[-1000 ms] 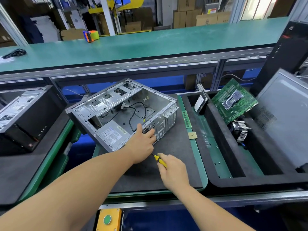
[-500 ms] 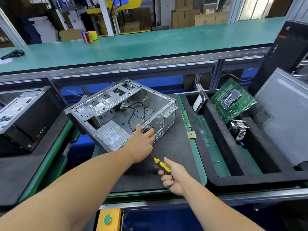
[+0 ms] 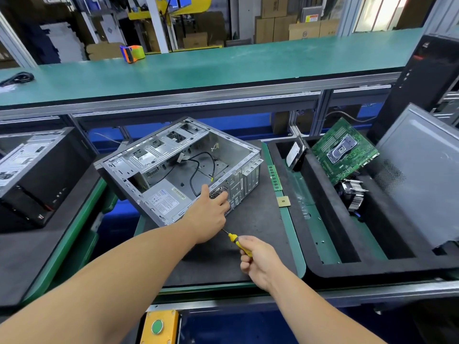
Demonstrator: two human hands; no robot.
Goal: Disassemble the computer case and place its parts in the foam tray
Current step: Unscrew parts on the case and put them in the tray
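A: What is being worked on, and where does it lie?

B: The computer case (image 3: 178, 167) is laid open on its side on the dark mat (image 3: 250, 219), left of the foam tray (image 3: 320, 212). In the tray a motherboard (image 3: 345, 150), a heatsink (image 3: 354, 194) and a drive (image 3: 294, 155) are already stowed; a grey side panel (image 3: 419, 175) is leaned at its right end. The power supply (image 3: 164, 199) is seen inside the case, in its near corner.

A: So which step is in hand?

B: The rear screws of the power supply are judged to be the matter in hand. The case's near rear edge is grasped by the left hand (image 3: 211, 214), thumb up against the rim. The screwdriver (image 3: 238, 242) is clasped by its yellow handle in the right hand (image 3: 260, 261), its shaft pointed toward the case's rear wall; the tip is hidden behind the left hand.

A: What is called for next?

B: The tip must be seated squarely in a screw head while the case is braced against the push.
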